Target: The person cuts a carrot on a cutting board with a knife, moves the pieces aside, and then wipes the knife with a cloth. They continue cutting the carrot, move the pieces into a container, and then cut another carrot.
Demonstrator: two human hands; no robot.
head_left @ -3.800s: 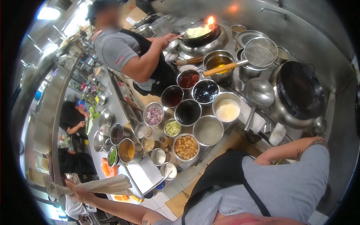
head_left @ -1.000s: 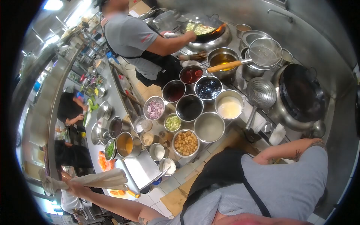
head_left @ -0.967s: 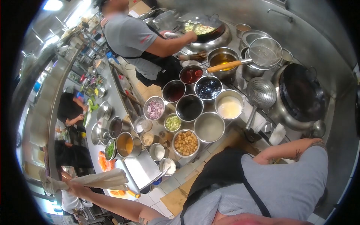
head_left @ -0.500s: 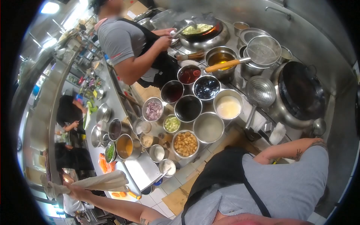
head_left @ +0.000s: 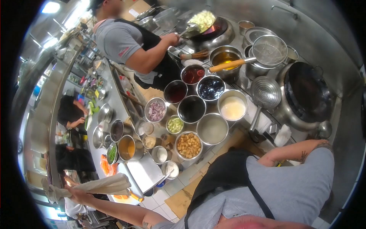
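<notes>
My left arm reaches out to the far left, and my left hand (head_left: 78, 194) is closed around a crumpled off-white cloth (head_left: 105, 184). One part of the cloth spreads to the right of the hand and another part hangs to its left. A white cutting board and some orange pieces (head_left: 121, 197) lie just beyond it. My right arm is bent on the right, with its forearm (head_left: 284, 154) running in beside my black apron (head_left: 225, 179); the right hand is hidden there.
Metal pots of sauces (head_left: 191, 109), fried cubes (head_left: 188, 145) and chopped onion (head_left: 156, 110) stand ahead. A perforated ladle (head_left: 265, 92) lies by a dark wok (head_left: 308, 91). A co-worker (head_left: 126, 42) tosses food (head_left: 202, 21) over a burner. Another person (head_left: 71, 110) works at left.
The co-worker's wok has been tilted up and its pale food has risen. The co-worker's arms and body have shifted slightly. My left hand and the cloth have not moved.
</notes>
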